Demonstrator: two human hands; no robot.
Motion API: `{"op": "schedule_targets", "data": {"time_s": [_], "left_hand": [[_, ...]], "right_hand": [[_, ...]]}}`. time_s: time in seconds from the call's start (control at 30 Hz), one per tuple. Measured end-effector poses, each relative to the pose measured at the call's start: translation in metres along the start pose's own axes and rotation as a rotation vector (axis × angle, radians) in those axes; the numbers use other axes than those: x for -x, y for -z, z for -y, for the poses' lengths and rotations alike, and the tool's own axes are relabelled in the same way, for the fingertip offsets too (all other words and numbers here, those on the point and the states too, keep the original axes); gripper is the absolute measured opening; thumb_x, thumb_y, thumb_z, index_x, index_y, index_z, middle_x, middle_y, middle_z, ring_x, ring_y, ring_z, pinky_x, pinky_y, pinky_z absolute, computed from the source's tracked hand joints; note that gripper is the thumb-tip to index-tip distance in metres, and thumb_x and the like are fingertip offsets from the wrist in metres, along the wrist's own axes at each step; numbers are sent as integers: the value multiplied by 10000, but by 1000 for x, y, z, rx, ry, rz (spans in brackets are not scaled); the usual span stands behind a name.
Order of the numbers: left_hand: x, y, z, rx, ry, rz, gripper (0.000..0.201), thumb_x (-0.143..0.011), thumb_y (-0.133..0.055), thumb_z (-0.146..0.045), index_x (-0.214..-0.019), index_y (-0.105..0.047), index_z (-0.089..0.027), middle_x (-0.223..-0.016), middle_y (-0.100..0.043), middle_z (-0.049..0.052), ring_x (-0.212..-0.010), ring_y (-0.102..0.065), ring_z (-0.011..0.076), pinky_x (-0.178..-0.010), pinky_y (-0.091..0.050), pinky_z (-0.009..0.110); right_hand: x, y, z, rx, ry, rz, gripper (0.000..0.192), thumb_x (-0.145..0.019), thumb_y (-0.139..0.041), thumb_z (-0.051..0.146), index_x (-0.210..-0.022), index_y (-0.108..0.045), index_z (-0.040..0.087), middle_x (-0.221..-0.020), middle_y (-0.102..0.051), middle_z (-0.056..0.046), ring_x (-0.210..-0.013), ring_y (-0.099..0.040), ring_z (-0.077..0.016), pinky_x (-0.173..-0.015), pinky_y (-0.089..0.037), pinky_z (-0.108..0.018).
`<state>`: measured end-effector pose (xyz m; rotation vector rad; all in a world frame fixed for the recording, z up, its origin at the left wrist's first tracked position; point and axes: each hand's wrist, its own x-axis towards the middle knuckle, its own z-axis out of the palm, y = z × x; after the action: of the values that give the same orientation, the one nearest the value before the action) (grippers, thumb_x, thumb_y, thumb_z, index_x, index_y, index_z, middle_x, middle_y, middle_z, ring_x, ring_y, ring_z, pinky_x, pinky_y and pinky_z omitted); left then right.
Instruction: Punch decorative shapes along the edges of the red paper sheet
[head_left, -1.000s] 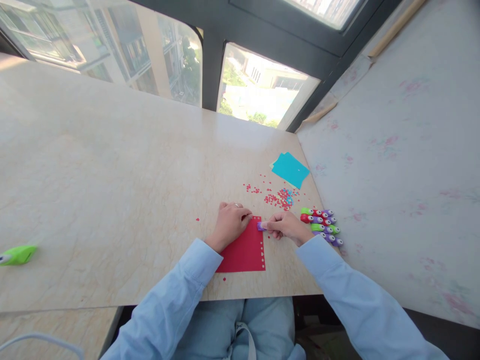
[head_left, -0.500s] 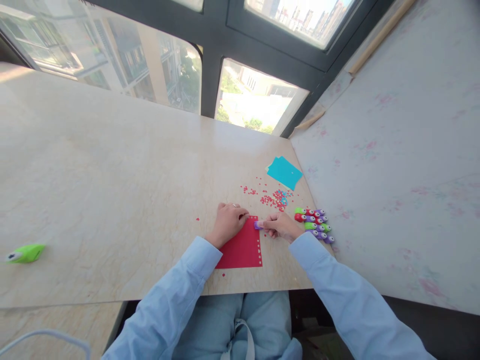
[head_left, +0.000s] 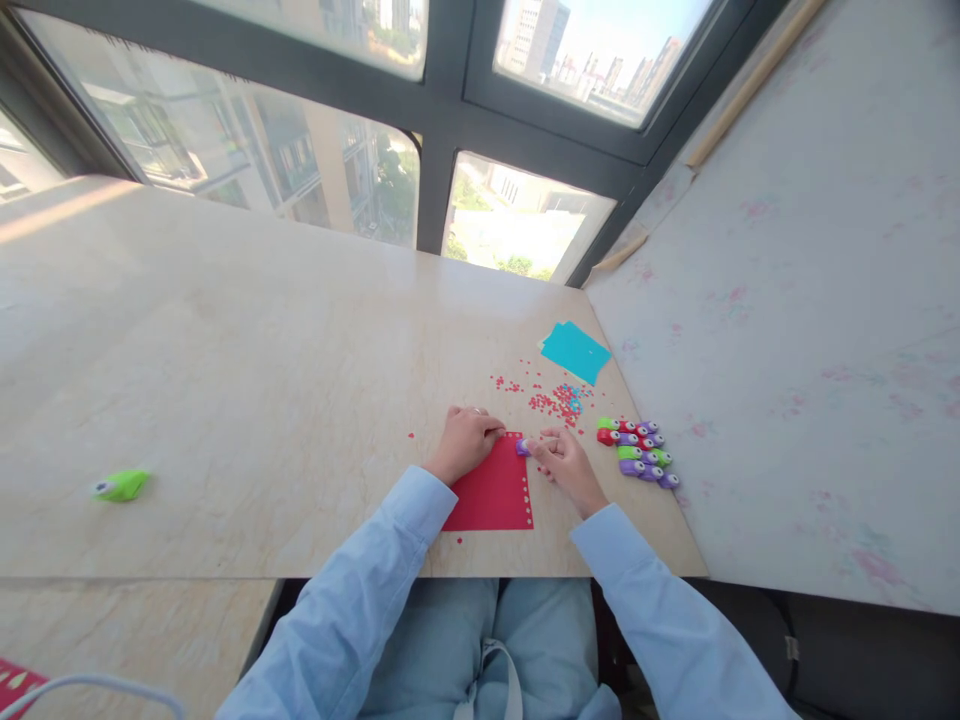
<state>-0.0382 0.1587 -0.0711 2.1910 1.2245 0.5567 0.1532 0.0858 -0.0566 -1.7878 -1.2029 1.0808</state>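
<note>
Fingers of the right hand (head_left: 566,462) are drawn together around a small purple punch (head_left: 522,447), pinching it at the upper right corner of the red card (head_left: 491,495), where the punch sits over the card's edge. Left hand (head_left: 465,442) lies on the card's upper left corner, fingers curled close together and pressing the sheet flat to the table (head_left: 247,370); a ring shows on one finger. How far the punch lever is pushed down cannot be told at this size.

From the head camera, the card lies flat near the table's front edge, between the two light blue sleeves (head_left: 360,600). Small holes run in a line down its right edge. Just right of the right hand, a cluster of punches (head_left: 637,452) in green, red and purple lies in rows, touching one another, close to the table's right edge. Beyond the hands, red confetti (head_left: 544,395) is scattered on the table, with a few blue bits among it, and a single red bit lies left of the left hand. Farther back sits a blue card (head_left: 576,351), flat and well apart from the red one. Far to the left, alone on the table, lies a green punch (head_left: 121,486). Windows (head_left: 315,170) rise behind the table.
</note>
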Motion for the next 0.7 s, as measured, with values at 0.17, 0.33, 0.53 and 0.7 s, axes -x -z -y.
{"op": "schedule_targets", "data": {"time_s": [0.17,0.33,0.53,0.7], "left_hand": [[1,5,2,1,-22,16,235,-925,-529,-277,-935,-762,-248,-929,-732,51,-924,-629,182,-905,-351,370],[2,8,5,24,-54,28,230,-924,-538,-284,-929,-764,-240,-920,-735,56,-892,-632,164,-907,-382,352],[3,8,4,13,-66,20,252,-928,-513,-282,-913,-761,-236,-914,-733,58,-888,-627,161,-902,-391,348],[4,6,3,3,-51,6,254,-932,-506,-289,-910,-753,-232,-923,-730,55,-916,-629,165,-908,-377,353]], "right_hand": [[-3,-5,-12,319,226,-18,506,-766,-674,509,-1160,-666,190,-839,-571,-22,-657,-508,-137,-677,-442,-290],[-9,4,-25,236,196,-212,532,-774,-614,584,-1063,-669,141,-802,-594,-50,-683,-524,-168,-671,-469,-302],[1,19,-41,-140,73,-442,724,-707,-616,751,-1094,-568,141,-751,-576,-18,-565,-506,-134,-489,-416,-249],[17,18,-42,-210,119,-511,564,-798,-553,729,-963,-508,192,-637,-519,14,-547,-496,-132,-529,-436,-251]]}}
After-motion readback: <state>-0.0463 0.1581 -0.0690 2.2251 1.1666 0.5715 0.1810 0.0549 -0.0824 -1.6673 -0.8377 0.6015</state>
